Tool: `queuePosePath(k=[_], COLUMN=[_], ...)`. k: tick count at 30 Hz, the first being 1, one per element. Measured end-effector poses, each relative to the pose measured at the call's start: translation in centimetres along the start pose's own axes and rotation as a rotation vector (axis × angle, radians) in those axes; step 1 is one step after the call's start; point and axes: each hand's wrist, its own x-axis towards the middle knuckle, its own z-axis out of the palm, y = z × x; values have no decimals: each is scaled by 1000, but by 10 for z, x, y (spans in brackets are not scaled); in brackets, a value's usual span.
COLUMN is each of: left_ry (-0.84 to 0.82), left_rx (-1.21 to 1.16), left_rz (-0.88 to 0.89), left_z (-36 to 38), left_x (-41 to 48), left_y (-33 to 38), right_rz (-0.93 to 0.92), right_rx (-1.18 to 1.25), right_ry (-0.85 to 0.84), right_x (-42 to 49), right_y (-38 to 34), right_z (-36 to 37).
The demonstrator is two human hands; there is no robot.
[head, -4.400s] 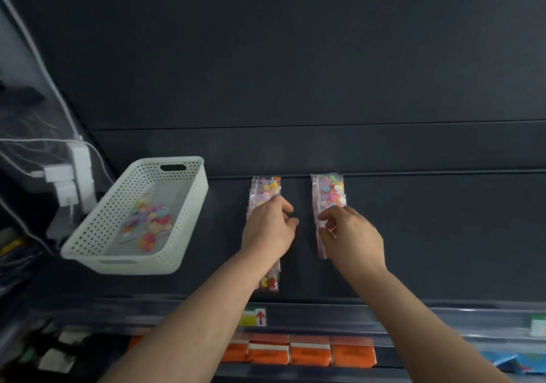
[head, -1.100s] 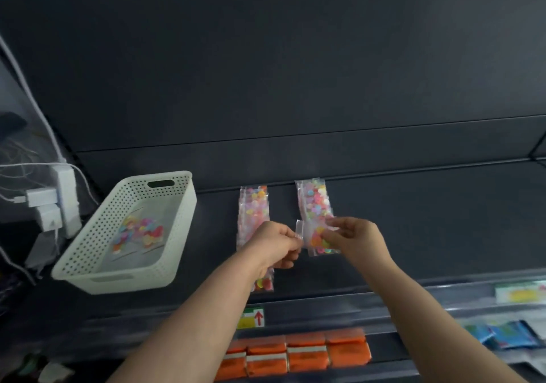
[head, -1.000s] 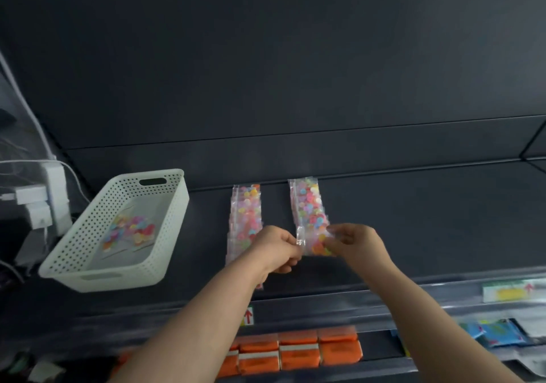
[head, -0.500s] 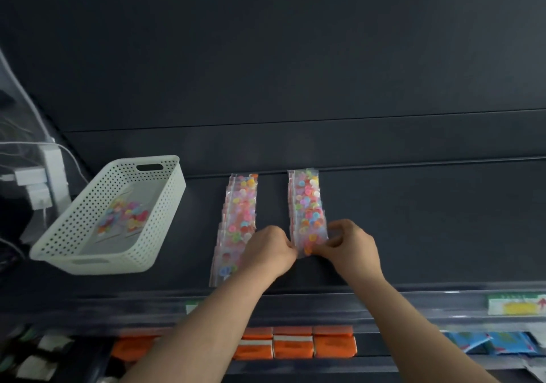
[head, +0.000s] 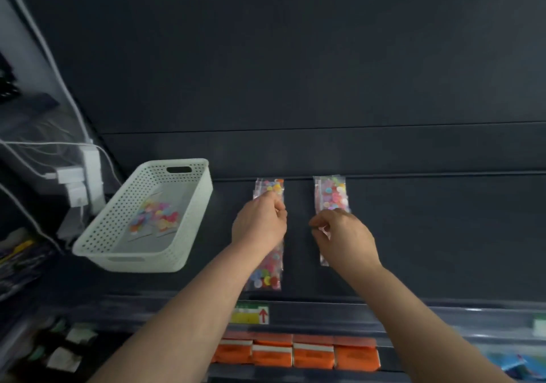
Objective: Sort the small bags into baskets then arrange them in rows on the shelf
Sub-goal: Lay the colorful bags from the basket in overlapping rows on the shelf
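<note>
Fingers (head: 318,224) on your right hand (head: 345,239) are pinching the right row of bags (head: 332,196); left hand (head: 260,224), can't tell. You're aligning rows, basket (head: 141,260) leftovers probably next.

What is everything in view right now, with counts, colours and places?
basket: one, white, shelf left
bags in basket: few, multicoloured, count unclear
left row of bags: overlapped, multicoloured, shelf centre
right row of bags: overlapped, multicoloured, beside left row
shelf: one, dark
orange packs: at least four, lower shelf
price label: one, yellow-green, red arrow, shelf edge
chargers: white, cabled, far left
left hand: on left row, fingers curled
right hand: on right row, fingers curled
</note>
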Motion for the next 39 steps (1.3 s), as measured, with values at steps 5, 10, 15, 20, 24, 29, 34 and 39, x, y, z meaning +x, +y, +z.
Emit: queuePosePath(k=[5, 10, 15, 20, 24, 29, 34, 39], left_ry=[113, 205, -35, -229, -292, -343, -270, -119], left_rx=[89, 155, 178, 252, 285, 375, 547, -46], left_rz=[-58, -158, -268, -194, -107, -10, 100, -15], left_z=[-49, -93, -124, -121, -114, -108, -107, -120], left_x=[4, 6, 21, 44, 57, 70, 74, 70], left_y=[-55, -121, -185, -214, -217, -224, -222, -223], right_rz=[-201, -305, -339, -351, -310, -252, -216, -176], right_rx=[-134, -168, -103, -33, -58, -76, -74, 13], right_ry=[-51, -69, -50, -43, -78, -87, -95, -121], right_x=[12, 22, 31, 38, 39, 39, 36, 35], right_y=[-56, -111, -155, -182, -188, -193, -198, -198], right_z=[30, 61, 85, 99, 104, 104, 102, 102])
